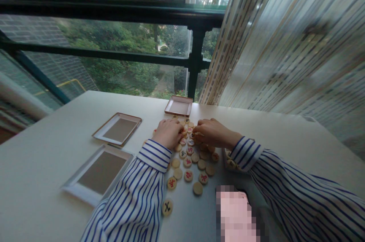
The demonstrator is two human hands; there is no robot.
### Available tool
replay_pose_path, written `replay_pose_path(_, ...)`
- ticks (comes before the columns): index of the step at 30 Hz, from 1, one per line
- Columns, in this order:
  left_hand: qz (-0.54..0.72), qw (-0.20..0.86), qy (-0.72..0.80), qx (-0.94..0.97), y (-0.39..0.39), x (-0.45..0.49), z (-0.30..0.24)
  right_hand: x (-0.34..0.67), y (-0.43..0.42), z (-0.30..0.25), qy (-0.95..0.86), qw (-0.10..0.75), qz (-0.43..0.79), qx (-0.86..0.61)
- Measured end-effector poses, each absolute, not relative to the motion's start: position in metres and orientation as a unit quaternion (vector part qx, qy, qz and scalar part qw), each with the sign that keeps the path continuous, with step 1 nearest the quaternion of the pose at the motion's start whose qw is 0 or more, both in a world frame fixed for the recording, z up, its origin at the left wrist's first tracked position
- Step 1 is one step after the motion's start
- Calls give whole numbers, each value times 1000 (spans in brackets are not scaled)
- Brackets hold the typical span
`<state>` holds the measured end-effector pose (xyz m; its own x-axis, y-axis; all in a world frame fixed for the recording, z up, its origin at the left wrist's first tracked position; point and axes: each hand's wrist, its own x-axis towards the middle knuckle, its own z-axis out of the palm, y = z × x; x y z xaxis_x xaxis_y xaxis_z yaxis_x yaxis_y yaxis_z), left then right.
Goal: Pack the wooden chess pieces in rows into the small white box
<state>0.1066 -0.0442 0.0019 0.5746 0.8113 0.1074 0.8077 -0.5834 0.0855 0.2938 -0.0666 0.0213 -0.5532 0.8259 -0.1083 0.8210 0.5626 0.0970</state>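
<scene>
Left hand [170, 133] and right hand [215, 132] curl over game pieces [190, 150] mid-frame (whether gripping, I cannot tell). Trays [118, 129] lie left.

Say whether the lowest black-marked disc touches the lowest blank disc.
Apart: the head view shows tabletop between the black-marked disc and the blank disc.

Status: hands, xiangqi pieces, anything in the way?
Left hand, right hand among xiangqi pieces, grips unclear. Pieces loose, some characters up, some blank. Nothing evident blocking; left sleeve partly hides shallow tray.
</scene>
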Motion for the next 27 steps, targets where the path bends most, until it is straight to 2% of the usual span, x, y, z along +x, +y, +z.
replay_pose_path(20,89,40,447,889,-43,106,-1,287,-67,22,870,64,18,489)
replay_pose_path(24,123,41,444,887,-39,102,-1,286,-63,19,866,4,-1,500)
replay_pose_path(27,157,32,433,887,-37,101,-1,285,-58,16,855,-76,-71,509)
